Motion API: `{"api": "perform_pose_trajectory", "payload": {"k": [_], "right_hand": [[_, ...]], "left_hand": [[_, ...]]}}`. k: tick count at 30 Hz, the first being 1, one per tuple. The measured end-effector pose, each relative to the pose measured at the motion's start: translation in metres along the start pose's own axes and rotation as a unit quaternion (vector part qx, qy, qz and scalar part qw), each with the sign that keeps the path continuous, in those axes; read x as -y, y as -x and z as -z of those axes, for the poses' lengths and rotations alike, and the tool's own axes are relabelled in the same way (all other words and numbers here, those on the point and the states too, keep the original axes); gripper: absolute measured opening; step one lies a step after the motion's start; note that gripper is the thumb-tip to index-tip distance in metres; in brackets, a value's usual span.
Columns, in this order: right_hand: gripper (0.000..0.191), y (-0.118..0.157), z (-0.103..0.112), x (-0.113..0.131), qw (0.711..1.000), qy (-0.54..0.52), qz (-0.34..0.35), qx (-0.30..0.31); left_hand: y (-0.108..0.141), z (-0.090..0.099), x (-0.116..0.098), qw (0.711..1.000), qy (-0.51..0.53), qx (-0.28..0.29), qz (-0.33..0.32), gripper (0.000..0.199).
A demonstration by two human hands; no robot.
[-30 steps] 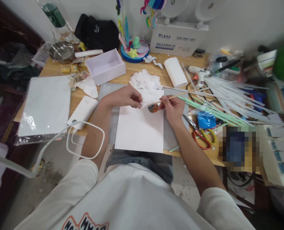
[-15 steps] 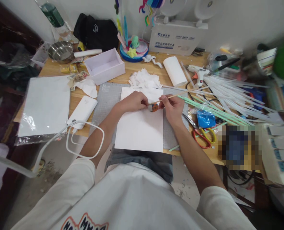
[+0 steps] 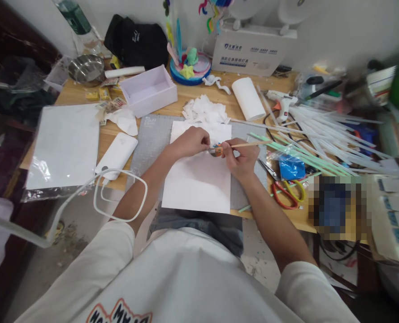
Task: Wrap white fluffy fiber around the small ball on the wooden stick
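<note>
My right hand point(image 3: 242, 157) is closed in a pinch on a thin wooden stick point(image 3: 253, 144), whose far end points right. Opposite it, my left hand point(image 3: 193, 142) has its fingers pinched at the left edge of a small grey, orange and blue piece point(image 3: 216, 152). That piece sits between both hands, partly covered by the fingertips, so its kind is unclear. Both hands are over a white sheet of paper point(image 3: 196, 186) lying on a grey cutting mat point(image 3: 149, 139). Torn white paper scraps point(image 3: 206, 110) are heaped just behind the sheet.
To the right lie scissors point(image 3: 288, 195), green and white plastic sticks point(image 3: 323, 134) and a glue gun point(image 3: 283, 105). A paper roll point(image 3: 248, 99) and a lilac box point(image 3: 149, 92) stand behind. On the left are a white power bank point(image 3: 117, 154) with a looping cable and packaged sheets point(image 3: 65, 148).
The stick has swung to a flatter angle, its right end lower. My right hand has turned slightly and its fingertips now cover more of the small piece. The view has shifted slightly.
</note>
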State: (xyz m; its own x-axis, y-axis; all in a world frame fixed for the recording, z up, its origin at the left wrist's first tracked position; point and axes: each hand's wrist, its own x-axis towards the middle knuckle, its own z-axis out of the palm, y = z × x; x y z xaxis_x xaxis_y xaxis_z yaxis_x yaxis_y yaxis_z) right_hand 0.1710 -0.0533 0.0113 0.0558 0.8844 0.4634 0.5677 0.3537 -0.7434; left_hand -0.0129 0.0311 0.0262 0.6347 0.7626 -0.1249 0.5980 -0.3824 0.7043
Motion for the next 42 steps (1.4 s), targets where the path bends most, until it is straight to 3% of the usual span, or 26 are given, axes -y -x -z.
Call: {"api": "perform_pose_trajectory", "payload": {"k": [11, 16, 22, 25, 30, 36, 42], "right_hand": [[0.040, 0.000, -0.005, -0.005, 0.998, 0.046, 0.022, 0.037], [0.039, -0.004, -0.007, 0.002, 0.993, 0.088, 0.030, 0.070], [0.034, -0.032, -0.017, 0.030, 0.952, 0.183, 0.054, 0.240], [0.034, -0.045, -0.024, 0.040, 0.933, 0.215, 0.050, 0.283], [0.034, -0.048, -0.028, 0.045, 0.926, 0.224, 0.056, 0.299], [0.031, -0.047, -0.031, 0.044, 0.925, 0.215, 0.050, 0.309], [0.027, -0.033, -0.034, 0.038, 0.928, 0.212, 0.080, 0.296]], "left_hand": [[-0.001, -0.001, 0.003, 1.000, 0.004, 0.000, -0.009, 0.012], [0.002, 0.007, 0.000, 0.999, 0.038, 0.038, 0.004, 0.015], [0.007, 0.018, 0.008, 0.986, 0.147, 0.074, 0.040, 0.011], [0.007, 0.022, 0.016, 0.975, 0.189, 0.102, 0.056, 0.013], [0.007, 0.026, 0.023, 0.970, 0.202, 0.118, 0.060, 0.014], [0.013, 0.037, 0.016, 0.973, 0.180, 0.136, 0.057, 0.010], [0.013, 0.045, 0.015, 0.984, 0.106, 0.140, 0.019, 0.015]]}}
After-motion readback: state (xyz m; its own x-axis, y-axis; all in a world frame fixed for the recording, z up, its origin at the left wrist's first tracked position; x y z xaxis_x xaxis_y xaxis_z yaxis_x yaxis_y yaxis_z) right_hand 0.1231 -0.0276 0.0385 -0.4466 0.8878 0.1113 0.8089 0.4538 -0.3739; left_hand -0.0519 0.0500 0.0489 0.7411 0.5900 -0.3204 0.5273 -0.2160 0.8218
